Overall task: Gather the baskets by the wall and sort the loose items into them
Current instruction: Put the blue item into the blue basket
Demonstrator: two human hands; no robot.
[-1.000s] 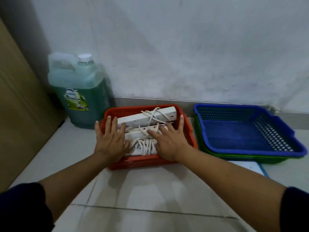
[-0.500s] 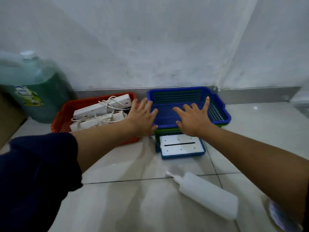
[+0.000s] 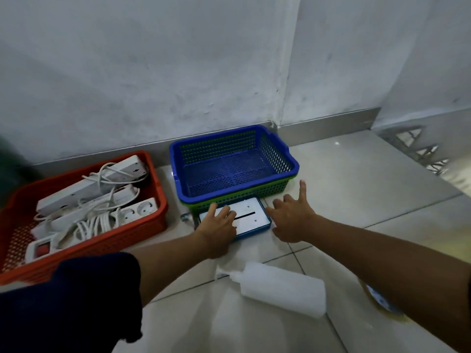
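A red basket [image 3: 150, 225] at the left holds several white power strips [image 3: 91, 197] with tangled cords. To its right, by the wall, an empty blue basket [image 3: 280, 154] is nested in a green basket [image 3: 270, 191]. In front of them a flat white-and-blue box [image 3: 251, 215] lies on the floor. My left hand [image 3: 219, 225] rests flat on the box's left half, fingers apart. Just right of the box my right hand [image 3: 293, 220] hovers open, holding nothing. A white squeeze bottle [image 3: 280, 289] lies on its side on the tiles nearer to me.
A white wall and metal skirting run behind the baskets, with a corner at the right. A dark green jug [image 3: 10, 159] shows at the far left edge. A round item [image 3: 382, 301] lies partly under my right forearm. Pale floor tiles stretch right of the baskets.
Both hands left the red basket and moved right, then came down from the blue basket's front edge to the flat box. The view swung right.
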